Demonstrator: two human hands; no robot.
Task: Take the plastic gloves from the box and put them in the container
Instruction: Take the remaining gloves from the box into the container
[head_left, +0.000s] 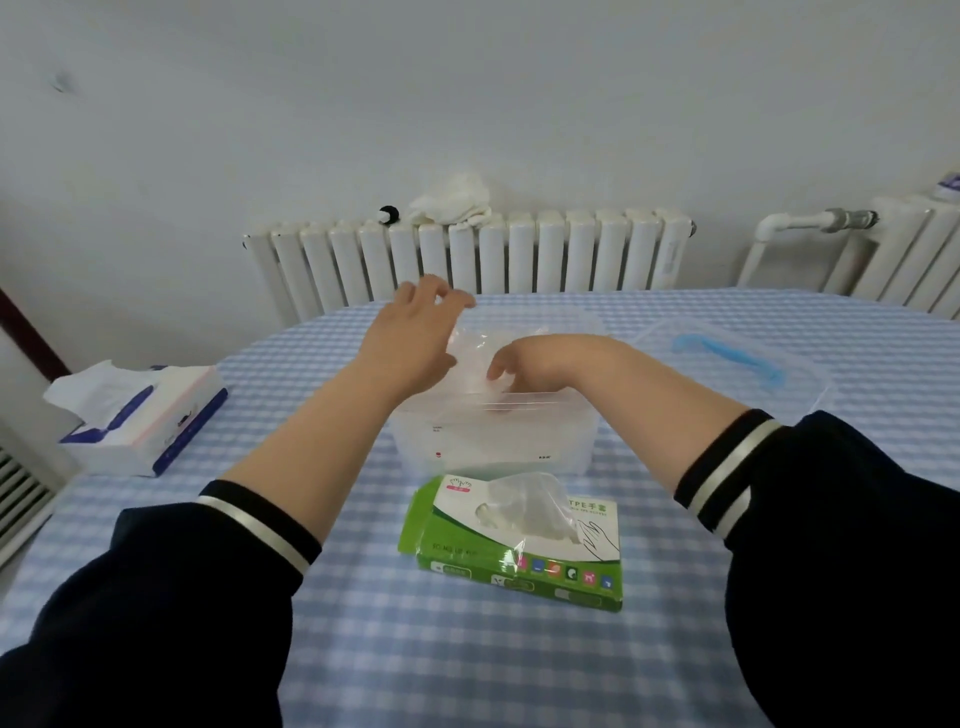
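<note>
Head view: a clear, rectangular plastic container (491, 441) stands open on a table covered with a blue-and-white checked cloth (363, 649). Both of the person's arms reach into or over it, dark sleeves with white-striped cuffs pushed up the forearms.

The left hand (415, 332) hovers above the container's far left corner, fingers spread and bent, their tips touching a thin, transparent plastic glove (478, 345) that drapes down into the container — it looks like a light pinch, though the film is so clear that the grip is hard to make out. The right hand (511, 366) dips inside the container, wrist bent over the near rim, fingers pointing down against the same crumpled film; whether they grip it I cannot tell.

Just in front of the container lies a flat green-and-white cardboard glove box (519, 566), with more clear gloves bunched up out of its top opening.

To the right of the container, its clear lid with a blue handle (727, 358) lies flat on the cloth. Well to the left sits a white-and-blue soft pack of paper tissues (140, 421). Behind the table, a white ribbed radiator (467, 254) has a white cloth (452, 205) draped on top.
</note>
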